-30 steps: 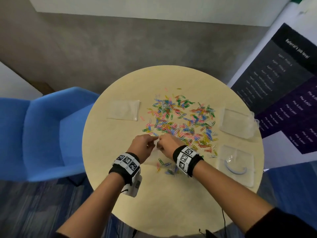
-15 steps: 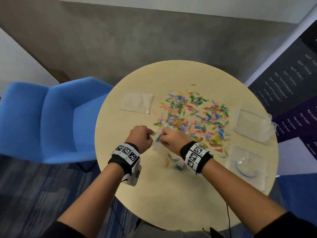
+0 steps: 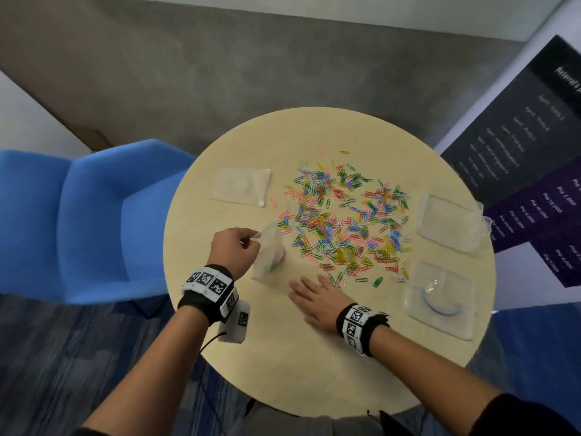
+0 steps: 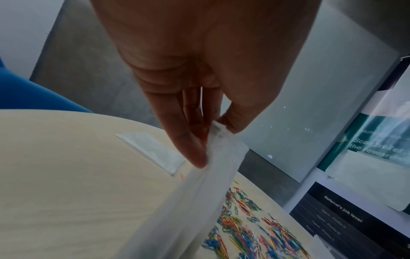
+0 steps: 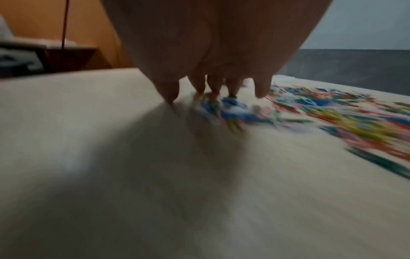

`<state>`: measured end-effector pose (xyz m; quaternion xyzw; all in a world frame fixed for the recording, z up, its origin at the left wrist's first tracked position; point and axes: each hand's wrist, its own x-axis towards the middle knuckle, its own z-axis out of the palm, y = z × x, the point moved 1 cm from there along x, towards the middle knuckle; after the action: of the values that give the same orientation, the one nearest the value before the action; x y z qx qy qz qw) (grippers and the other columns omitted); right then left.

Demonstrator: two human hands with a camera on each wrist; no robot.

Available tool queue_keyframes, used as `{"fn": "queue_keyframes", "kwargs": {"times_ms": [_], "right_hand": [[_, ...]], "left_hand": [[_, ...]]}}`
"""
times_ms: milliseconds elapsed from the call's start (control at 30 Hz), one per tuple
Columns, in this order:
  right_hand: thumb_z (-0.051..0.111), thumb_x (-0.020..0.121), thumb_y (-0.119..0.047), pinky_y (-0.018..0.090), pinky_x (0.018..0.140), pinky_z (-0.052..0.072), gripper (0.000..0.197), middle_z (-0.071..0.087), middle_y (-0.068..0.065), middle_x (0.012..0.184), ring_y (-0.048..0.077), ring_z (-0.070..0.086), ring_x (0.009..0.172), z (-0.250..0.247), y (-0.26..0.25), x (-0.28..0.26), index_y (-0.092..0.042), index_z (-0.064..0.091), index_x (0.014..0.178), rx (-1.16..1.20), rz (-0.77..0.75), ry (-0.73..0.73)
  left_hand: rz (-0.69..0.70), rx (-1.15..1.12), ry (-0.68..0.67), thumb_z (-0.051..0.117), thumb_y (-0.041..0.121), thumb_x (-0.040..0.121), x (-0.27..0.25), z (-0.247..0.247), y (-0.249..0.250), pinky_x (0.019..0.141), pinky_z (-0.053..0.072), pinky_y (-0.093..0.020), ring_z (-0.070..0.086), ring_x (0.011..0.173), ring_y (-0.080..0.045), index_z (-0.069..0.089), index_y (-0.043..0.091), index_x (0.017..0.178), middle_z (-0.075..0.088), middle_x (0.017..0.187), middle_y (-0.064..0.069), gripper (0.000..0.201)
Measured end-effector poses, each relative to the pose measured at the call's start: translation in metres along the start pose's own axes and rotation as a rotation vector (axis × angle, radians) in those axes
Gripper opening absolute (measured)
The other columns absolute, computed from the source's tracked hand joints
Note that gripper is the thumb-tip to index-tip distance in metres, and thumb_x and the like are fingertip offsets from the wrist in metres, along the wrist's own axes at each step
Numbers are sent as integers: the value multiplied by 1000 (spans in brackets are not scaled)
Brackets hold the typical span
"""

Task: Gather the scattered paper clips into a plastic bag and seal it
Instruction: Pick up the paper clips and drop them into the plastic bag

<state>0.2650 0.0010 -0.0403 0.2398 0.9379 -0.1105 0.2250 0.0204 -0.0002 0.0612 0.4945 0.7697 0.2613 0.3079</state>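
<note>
Many coloured paper clips lie scattered over the middle of the round beige table. My left hand pinches the top edge of a clear plastic bag and holds it tilted up at the pile's left edge. In the left wrist view thumb and fingers grip the bag's zip strip. My right hand lies flat on the table with straight fingers, at the pile's near edge. In the blurred right wrist view its fingertips touch a few clips.
A flat clear bag lies at the back left of the table. Two more bags sit on the right side, one plain and one holding a blue ring. A blue armchair stands left, a dark banner right.
Both hands were pinching the bag's mouth together. The right hand has let go and dropped flat onto the table, and the left hand has lifted the bag.
</note>
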Motion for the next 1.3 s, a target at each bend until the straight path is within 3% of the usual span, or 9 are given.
{"fn": "queue_keyframes", "kwargs": {"times_ms": [133,300,433,600,700,767,900,1133,1300], "right_hand": [[23,93,-44,64,107,15,62,28,3,155,28,32,141,16,37,-25,-17,33,148,-100,109,-123],[20,97,-46,56,115,12,65,-11,2,157,24,2,147,19,47,-42,-17,4,153,8,242,-36],[83,70,-28,43,82,58,60,62,19,121,35,64,106,21,35,-38,-5,63,121,98,274,83],[84,49,0,31,56,56,75,65,15,100,28,64,81,23,5,-28,-11,63,120,148,332,259],[89,40,-2,24,46,50,54,68,10,86,22,65,69,17,-6,-25,-10,73,92,117,276,258],[88,49,-4,24,45,48,35,64,7,78,22,63,66,13,-3,-22,-7,72,80,100,273,242],[50,96,-9,37,78,49,24,61,17,102,33,59,96,-6,18,-12,2,67,108,194,336,125],[75,80,-9,16,63,56,15,74,6,84,15,70,68,-24,61,-39,-2,76,94,1489,973,518],[64,86,3,24,73,60,18,71,16,87,22,69,83,-64,58,-55,12,64,102,2381,668,609]], "left_hand": [[-16,-13,-48,56,21,80,-3,11,0,77,58,-38,69,69,-22,77,19,103,72,73,0,31],[13,-36,-115,51,34,76,-12,28,11,70,58,-35,69,63,-22,77,19,100,72,73,-2,38],[-66,-159,-163,61,18,89,-15,41,13,58,58,-28,69,51,-20,73,17,94,67,69,0,13],[-97,-270,-130,68,31,90,-17,50,10,58,61,-37,69,52,-22,71,11,89,71,71,-7,21],[-96,-299,-107,68,30,90,-18,51,9,54,61,-36,68,53,-17,74,10,91,72,76,-8,21],[-90,-284,-106,69,31,89,-17,51,9,57,61,-34,68,51,-17,76,12,91,73,78,-5,20],[-80,-277,-148,70,31,89,-17,55,13,55,55,-21,67,49,-12,76,18,93,72,81,0,15],[19,-283,-255,73,18,86,-21,81,28,69,62,-34,72,61,-17,75,13,102,72,84,-8,17],[85,-205,-270,71,17,87,-20,103,42,68,57,-20,71,63,-13,73,9,107,69,71,2,21]]}}
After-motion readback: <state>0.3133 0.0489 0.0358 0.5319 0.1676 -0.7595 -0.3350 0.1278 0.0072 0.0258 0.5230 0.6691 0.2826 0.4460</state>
